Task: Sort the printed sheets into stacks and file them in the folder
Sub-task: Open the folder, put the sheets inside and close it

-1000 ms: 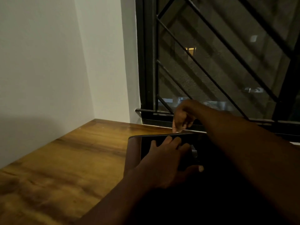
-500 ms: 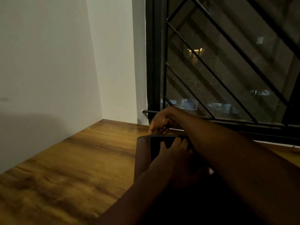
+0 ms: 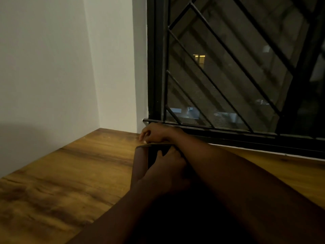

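Note:
A dark folder lies on the wooden table in front of me, mostly covered by my arms. My left hand rests on top of it with its fingers stretched forward. My right arm crosses over the left one, and my right hand sits at the folder's far edge near its far left corner, fingers curled down over that edge. No printed sheets show; the dim light hides whatever lies under my arms.
A window with a black metal grille stands right behind the table, its sill just past my right hand. A white wall closes the left side and the far corner.
My right hand has slid left along the folder's far edge, from the middle toward the far left corner. My left hand has stayed on top. The view has shifted left.

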`<state>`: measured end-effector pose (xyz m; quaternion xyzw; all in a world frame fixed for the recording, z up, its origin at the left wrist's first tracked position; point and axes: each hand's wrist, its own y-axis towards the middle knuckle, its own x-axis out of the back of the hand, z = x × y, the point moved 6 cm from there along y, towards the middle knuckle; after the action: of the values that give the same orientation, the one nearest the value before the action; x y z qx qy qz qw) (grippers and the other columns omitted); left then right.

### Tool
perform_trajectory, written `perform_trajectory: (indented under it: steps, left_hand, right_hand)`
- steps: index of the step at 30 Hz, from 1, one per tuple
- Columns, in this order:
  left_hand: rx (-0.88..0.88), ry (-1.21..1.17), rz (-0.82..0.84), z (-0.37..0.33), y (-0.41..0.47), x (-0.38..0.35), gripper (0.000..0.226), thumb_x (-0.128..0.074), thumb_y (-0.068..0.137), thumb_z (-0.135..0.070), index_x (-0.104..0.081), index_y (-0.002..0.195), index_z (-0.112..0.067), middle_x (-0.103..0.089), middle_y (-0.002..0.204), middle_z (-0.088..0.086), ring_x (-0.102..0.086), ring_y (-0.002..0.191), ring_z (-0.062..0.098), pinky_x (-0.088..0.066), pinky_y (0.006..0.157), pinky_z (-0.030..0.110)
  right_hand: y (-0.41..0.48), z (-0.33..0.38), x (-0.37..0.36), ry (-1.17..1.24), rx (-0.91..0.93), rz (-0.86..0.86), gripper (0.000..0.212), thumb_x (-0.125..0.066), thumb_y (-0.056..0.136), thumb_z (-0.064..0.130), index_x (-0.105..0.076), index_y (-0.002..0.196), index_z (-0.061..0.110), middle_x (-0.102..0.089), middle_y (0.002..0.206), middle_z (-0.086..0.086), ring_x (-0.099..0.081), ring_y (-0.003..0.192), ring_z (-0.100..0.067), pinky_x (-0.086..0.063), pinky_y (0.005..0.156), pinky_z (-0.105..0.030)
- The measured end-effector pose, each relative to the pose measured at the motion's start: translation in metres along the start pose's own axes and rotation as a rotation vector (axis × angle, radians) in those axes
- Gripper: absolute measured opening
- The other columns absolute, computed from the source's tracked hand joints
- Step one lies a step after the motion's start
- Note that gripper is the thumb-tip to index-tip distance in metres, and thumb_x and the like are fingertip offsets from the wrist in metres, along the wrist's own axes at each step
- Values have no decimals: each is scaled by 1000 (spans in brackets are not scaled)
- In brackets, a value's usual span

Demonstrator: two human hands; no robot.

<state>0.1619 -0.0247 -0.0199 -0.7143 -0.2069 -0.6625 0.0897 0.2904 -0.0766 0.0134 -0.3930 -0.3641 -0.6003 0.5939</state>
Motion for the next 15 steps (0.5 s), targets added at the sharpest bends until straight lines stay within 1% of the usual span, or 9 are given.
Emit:
perform_trajectory:
  steps: [2, 3, 5, 7, 9, 10, 12, 14, 15]
  left_hand:
    - [-4, -11, -92, 5, 6, -6, 56, -47, 90, -58, -47, 135, -23, -37, 146, 0, -25, 139, 24, -22, 109, 51]
    - [4, -45, -106, 4, 6, -8, 58, -44, 88, -65, -48, 132, -27, -39, 144, -3, -26, 137, 22, -24, 108, 52]
    - [-6, -84, -117, 2, 6, -3, 56, -41, 86, -69, -48, 129, -34, -38, 144, -9, -25, 137, 16, -25, 107, 53]
    - [-22, -99, -151, -2, 3, 7, 53, -40, 88, -67, -48, 129, -35, -36, 145, -11, -25, 137, 13, -25, 107, 52]
    - [-12, -77, -151, -4, -1, 11, 52, -39, 90, -65, -47, 130, -33, -37, 145, -10, -30, 136, 14, -29, 105, 50]
    - [11, -54, -151, -4, -3, 11, 50, -38, 91, -63, -48, 129, -32, -38, 143, -8, -33, 134, 16, -31, 104, 50]
    - [84, -29, -136, -7, -12, 10, 47, -36, 94, -58, -46, 129, -29, -39, 140, -2, -36, 132, 20, -32, 104, 52]
    - [160, -52, -91, -14, -26, 7, 48, -35, 96, -55, -40, 135, -27, -36, 143, 2, -34, 134, 25, -28, 107, 56]
    - [179, -73, -68, -19, -34, 6, 51, -35, 96, -55, -36, 139, -27, -33, 146, 3, -32, 136, 27, -24, 109, 58]
  right_hand:
    - [-28, -7, 14, 20, 15, -134, 23, -65, 86, 10, -69, 107, 16, -65, 116, -5, -59, 105, -17, -47, 83, -25]
    - [-44, -12, 21, 46, 22, -200, 24, -65, 85, 10, -69, 109, 15, -65, 115, -5, -60, 104, -16, -47, 83, -25]
    - [-80, -25, 33, 110, 11, -328, 26, -65, 85, 12, -68, 111, 16, -66, 116, -3, -60, 103, -12, -44, 82, -22]
    - [-122, -41, 40, 146, -59, -407, 26, -66, 86, 17, -68, 111, 19, -67, 114, 0, -60, 103, -10, -45, 84, -22]
    - [-162, -57, 43, 162, -139, -472, 26, -66, 86, 25, -68, 112, 20, -67, 112, 1, -61, 105, -11, -48, 91, -27]
    - [-180, -62, 44, 163, -167, -511, 27, -66, 86, 29, -67, 112, 21, -67, 112, 2, -61, 105, -12, -48, 93, -28]
    - [-221, -66, 47, 167, -212, -616, 31, -65, 87, 34, -65, 115, 21, -66, 115, 2, -60, 106, -12, -46, 92, -25]
    - [-260, -67, 50, 167, -242, -712, 37, -62, 88, 39, -62, 121, 22, -63, 120, 2, -59, 110, -12, -43, 91, -23]
    - [-278, -67, 49, 167, -253, -732, 41, -60, 89, 42, -59, 125, 23, -61, 124, 1, -57, 114, -13, -43, 92, -24]
